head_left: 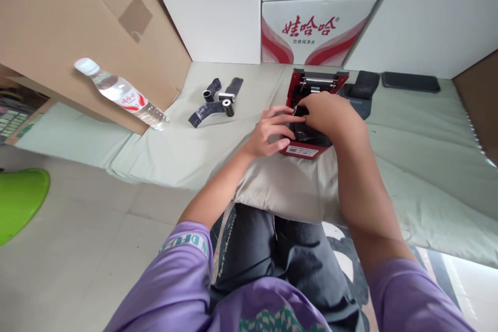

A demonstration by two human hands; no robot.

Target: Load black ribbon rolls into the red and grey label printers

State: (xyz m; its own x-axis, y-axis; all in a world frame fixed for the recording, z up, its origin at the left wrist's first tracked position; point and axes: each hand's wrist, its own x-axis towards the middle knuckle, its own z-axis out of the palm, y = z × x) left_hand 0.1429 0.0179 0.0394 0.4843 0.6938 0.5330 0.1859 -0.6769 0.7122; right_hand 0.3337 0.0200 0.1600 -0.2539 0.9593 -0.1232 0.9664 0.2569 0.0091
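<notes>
My right hand (327, 114) is closed around a small black roll (299, 110) inside the open red printer (301, 149), which sits on a grey pillow (284, 192) over my lap. My left hand (270, 132) lies open, fingers spread on the printer's front edge. The roll looks light and stiff at its core, but its ribbon seems thin and easily creased, so I'd hold it by the ends. The printer's walls are close. Spare rolls (218, 101) lie well to the left, a bottle (122, 94) beyond.
</notes>
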